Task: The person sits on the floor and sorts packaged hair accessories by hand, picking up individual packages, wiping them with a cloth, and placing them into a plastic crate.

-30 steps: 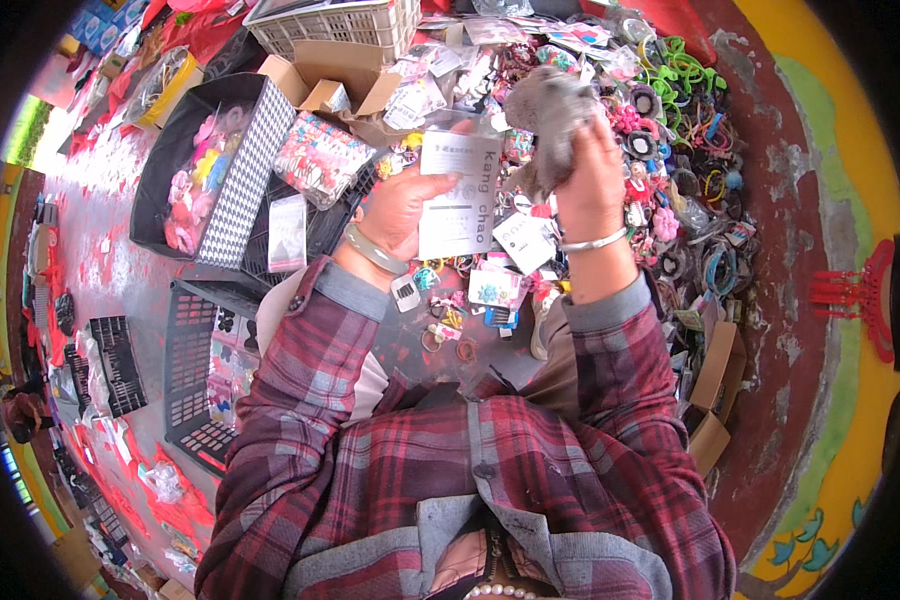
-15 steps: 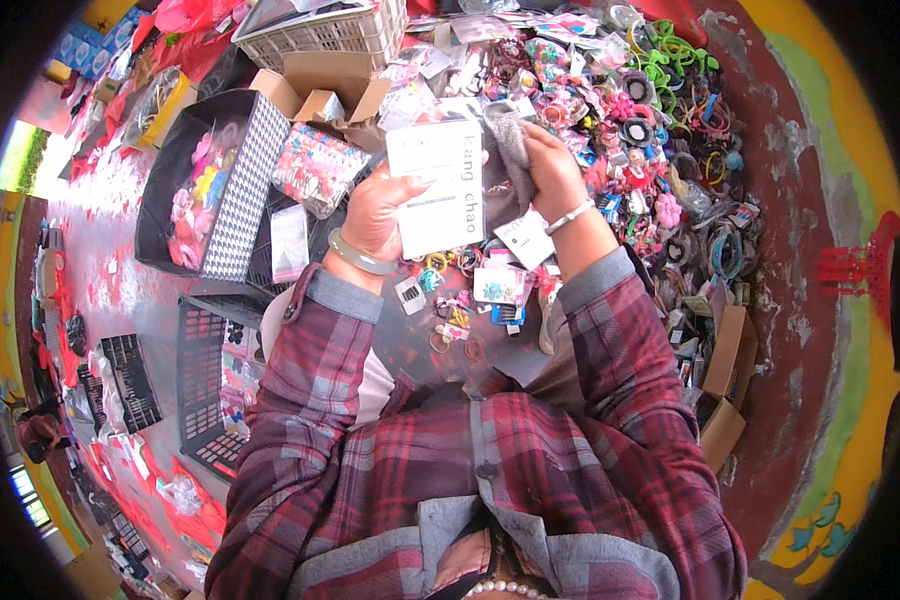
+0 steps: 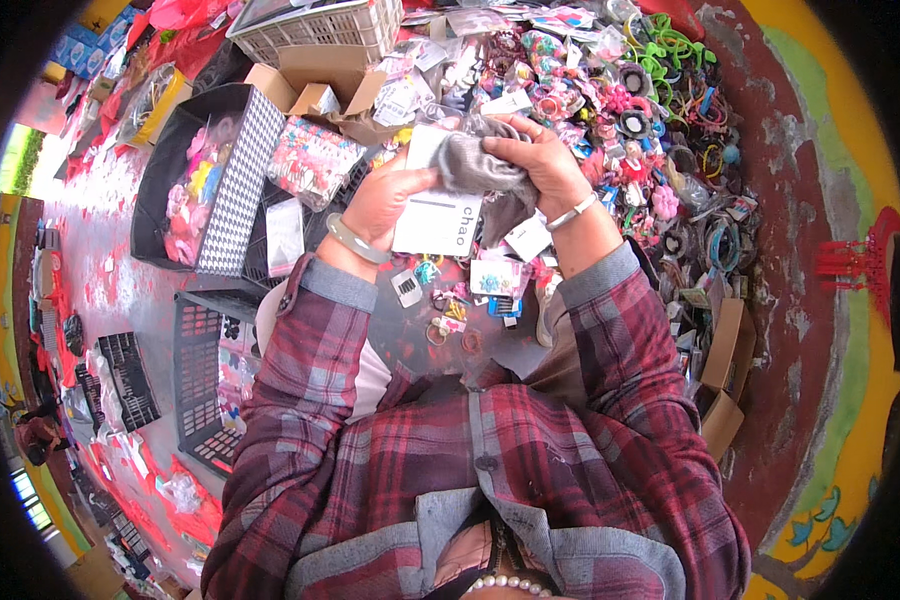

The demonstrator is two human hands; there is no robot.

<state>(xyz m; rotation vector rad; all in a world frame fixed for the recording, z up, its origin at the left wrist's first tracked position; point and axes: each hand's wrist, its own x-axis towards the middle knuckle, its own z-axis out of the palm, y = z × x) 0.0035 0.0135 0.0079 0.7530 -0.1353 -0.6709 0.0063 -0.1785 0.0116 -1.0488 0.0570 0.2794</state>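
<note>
Between thumb and fingers, my left hand grips a white printed card by its left edge. My right hand is closed on a bunched grey knitted cloth, which lies over the upper right part of the card. Part of the cloth hangs down beside the card. Below the hands lie small carded hair accessories: one with a teal ornament, a small white-and-black card and several loose bands. Whether the cloth is fastened to the card is hidden.
A large heap of hair accessories spreads to the right. On the left stand a houndstooth-sided box of colourful flowers, a black plastic crate and an open cardboard box. Another cardboard box sits at the right.
My right hand has brought the grey cloth leftward over the card, covering part of its face. The card has dropped slightly behind it, still in my left hand.
</note>
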